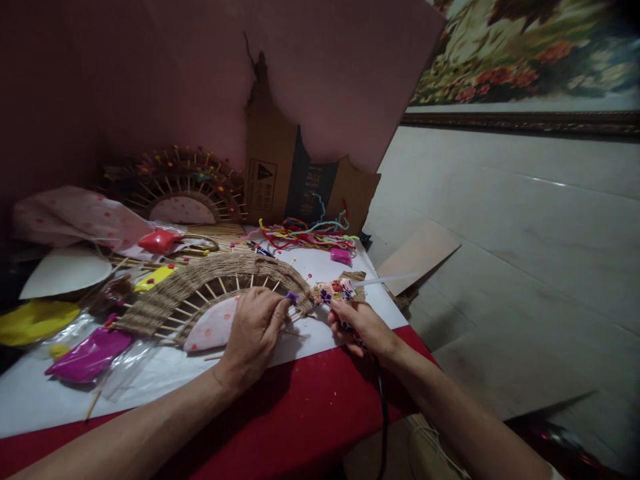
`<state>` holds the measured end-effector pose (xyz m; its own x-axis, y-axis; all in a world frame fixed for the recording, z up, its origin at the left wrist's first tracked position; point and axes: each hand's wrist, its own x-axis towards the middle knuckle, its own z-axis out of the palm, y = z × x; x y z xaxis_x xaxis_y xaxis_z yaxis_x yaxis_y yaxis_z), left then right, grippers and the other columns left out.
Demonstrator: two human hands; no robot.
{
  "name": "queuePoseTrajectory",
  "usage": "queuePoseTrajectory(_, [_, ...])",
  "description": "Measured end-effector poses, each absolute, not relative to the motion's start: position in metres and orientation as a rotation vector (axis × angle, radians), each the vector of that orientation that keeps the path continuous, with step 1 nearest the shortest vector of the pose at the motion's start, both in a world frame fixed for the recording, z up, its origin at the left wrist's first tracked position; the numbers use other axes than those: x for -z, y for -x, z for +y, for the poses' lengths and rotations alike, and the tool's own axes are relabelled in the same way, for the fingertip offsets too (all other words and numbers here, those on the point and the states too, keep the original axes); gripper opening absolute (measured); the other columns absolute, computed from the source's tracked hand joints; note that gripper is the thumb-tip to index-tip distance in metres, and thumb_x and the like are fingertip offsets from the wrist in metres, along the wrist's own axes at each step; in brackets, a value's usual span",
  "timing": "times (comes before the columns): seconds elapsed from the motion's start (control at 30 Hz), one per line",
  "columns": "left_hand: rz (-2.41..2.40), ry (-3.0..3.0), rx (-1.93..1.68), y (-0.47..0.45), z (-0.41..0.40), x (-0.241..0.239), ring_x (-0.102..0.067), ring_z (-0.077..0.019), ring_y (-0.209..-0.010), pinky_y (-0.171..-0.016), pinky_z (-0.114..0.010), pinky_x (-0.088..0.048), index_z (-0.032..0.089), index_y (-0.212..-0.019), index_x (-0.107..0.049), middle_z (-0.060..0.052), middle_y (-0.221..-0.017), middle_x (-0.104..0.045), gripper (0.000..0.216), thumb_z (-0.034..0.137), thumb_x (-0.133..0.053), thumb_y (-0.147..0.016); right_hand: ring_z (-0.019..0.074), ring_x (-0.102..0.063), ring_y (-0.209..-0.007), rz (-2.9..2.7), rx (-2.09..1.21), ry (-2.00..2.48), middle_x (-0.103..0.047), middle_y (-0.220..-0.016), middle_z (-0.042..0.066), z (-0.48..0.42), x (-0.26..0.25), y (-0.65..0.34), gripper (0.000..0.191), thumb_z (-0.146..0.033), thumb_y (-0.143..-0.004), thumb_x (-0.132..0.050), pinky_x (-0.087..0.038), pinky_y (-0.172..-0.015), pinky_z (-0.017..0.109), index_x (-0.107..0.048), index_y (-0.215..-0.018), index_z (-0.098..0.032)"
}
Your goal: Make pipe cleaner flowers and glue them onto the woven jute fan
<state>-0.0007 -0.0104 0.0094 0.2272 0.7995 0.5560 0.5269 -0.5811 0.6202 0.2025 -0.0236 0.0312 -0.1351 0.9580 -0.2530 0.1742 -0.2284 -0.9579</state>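
Observation:
A half-round woven jute fan (210, 283) with wooden spokes lies on white paper over a red cloth. My left hand (255, 330) rests on its right end, fingers pinched on a small purple piece (292, 298) at a spoke tip. My right hand (357, 323) is closed round a glue gun (336, 292) covered in coloured specks. A glue stick (385, 280) juts from the gun's back, and its nozzle points at the purple piece. A black cord (383, 407) runs down from that hand.
A second decorated fan (185, 183) leans at the back by a cardboard box (295, 180). Coloured yarn (305, 233), plastic bags with magenta (87, 353) and yellow (30, 320) clay, and a white plate (65, 272) lie around. Tiled floor (525, 233) is at right.

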Motion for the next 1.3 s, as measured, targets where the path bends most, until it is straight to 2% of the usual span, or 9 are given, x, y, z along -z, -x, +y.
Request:
queuePoseTrajectory(0.47, [1.239, -2.215, -1.289, 0.0012, -0.0101, -0.0082, -0.046, -0.0183, -0.076, -0.074, -0.035, -0.036, 0.021, -0.065, -0.056, -0.001, -0.068, -0.055, 0.033, 0.031, -0.038, -0.091, 0.0019, -0.034, -0.03, -1.356, -1.398, 1.447, -0.05, -0.055, -0.003, -0.0215, -0.0305, -0.2036, 0.042, -0.055, -0.078, -0.049, -0.025, -0.024, 0.015, -0.05, -0.069, -0.013])
queuePoseTrajectory(1.3, [1.235, -2.225, -1.282, 0.0007, -0.0096, -0.0092, -0.046, -0.0185, -0.076, -0.074, -0.035, -0.036, 0.021, -0.066, -0.06, -0.002, -0.068, -0.056, 0.034, 0.031, -0.039, -0.091, 0.0021, -0.035, -0.029, -1.4, -1.403, 1.444, -0.048, -0.054, -0.003, -0.0206, -0.03, -0.2039, 0.043, -0.055, -0.08, -0.047, -0.025, -0.024, 0.015, -0.049, -0.068, -0.014])
